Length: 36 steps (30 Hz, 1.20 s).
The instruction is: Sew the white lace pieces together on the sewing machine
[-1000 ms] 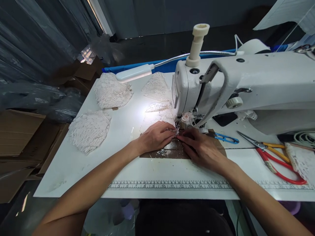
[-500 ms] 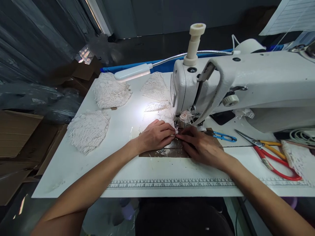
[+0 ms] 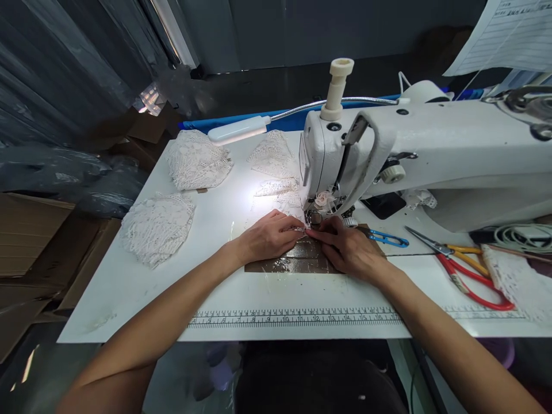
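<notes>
Both hands (image 3: 310, 241) flat on lace (image 3: 282, 206)

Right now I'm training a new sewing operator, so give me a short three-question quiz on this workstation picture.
1. True or false: both hands rest at the needle area of the sewing machine.
2. Which tool lies nearest the right hand? A) red-handled scissors B) blue thread snips C) the lamp
3. Fill in: the printed ruler runs along the table's ____ edge.

Key:
1. True: the left hand and right hand meet fingertip to fingertip over a small pale piece, on the brown taped patch.
2. B
3. Near (front) edge of the table.
</notes>
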Each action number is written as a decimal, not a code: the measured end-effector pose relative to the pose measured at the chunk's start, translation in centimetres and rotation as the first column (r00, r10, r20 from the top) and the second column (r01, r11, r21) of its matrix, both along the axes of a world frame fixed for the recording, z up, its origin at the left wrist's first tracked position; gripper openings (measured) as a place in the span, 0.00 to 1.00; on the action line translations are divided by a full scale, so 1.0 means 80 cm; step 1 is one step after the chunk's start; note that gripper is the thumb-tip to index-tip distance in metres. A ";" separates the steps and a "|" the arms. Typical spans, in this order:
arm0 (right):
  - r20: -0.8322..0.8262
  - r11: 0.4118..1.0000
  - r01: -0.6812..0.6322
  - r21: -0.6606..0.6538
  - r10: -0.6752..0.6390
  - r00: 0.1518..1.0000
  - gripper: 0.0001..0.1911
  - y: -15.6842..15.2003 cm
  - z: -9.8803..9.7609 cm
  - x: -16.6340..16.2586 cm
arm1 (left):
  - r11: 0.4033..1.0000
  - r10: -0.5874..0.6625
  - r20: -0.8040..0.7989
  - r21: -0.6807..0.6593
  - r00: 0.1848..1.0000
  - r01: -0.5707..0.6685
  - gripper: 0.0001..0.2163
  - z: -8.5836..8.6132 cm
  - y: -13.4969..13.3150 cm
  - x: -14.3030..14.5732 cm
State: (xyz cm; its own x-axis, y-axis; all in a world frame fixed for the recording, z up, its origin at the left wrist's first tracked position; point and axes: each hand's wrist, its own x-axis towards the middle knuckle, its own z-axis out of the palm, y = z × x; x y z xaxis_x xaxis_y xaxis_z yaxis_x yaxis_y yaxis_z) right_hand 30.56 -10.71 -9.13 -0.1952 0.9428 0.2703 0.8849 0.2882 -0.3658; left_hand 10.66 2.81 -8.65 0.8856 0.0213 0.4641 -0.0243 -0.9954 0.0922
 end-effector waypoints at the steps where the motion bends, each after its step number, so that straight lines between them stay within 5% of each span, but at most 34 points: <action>1: 0.004 1.000 -0.002 0.007 0.002 1.000 0.21 0.000 0.000 0.000 | 1.000 -0.008 -0.006 0.030 1.000 0.008 0.07 0.001 0.000 0.000; 8: 0.005 1.000 0.018 -0.018 -0.018 1.000 0.21 -0.002 0.001 -0.002 | 0.985 -0.014 -0.072 0.168 0.997 0.026 0.08 0.007 -0.003 0.003; 12: -0.136 0.992 0.063 -0.108 -0.077 0.988 0.20 -0.002 0.005 0.006 | 0.983 -0.029 -0.077 0.180 0.997 0.042 0.08 0.007 -0.003 0.002; 22: -0.321 0.979 0.145 -0.144 -0.185 0.929 0.11 0.004 0.015 0.010 | 0.979 0.026 0.096 -0.204 0.995 -0.006 0.06 0.002 -0.003 0.001; 30: -0.258 0.986 0.145 -0.086 -0.162 0.952 0.12 0.004 0.003 0.011 | 0.989 0.024 0.080 -0.145 0.997 -0.012 0.06 0.000 -0.004 0.003; 36: -0.038 0.992 0.103 -0.069 -0.106 0.994 0.19 -0.003 0.009 -0.002 | 0.999 0.034 0.063 -0.029 0.997 -0.032 0.04 -0.001 -0.006 0.005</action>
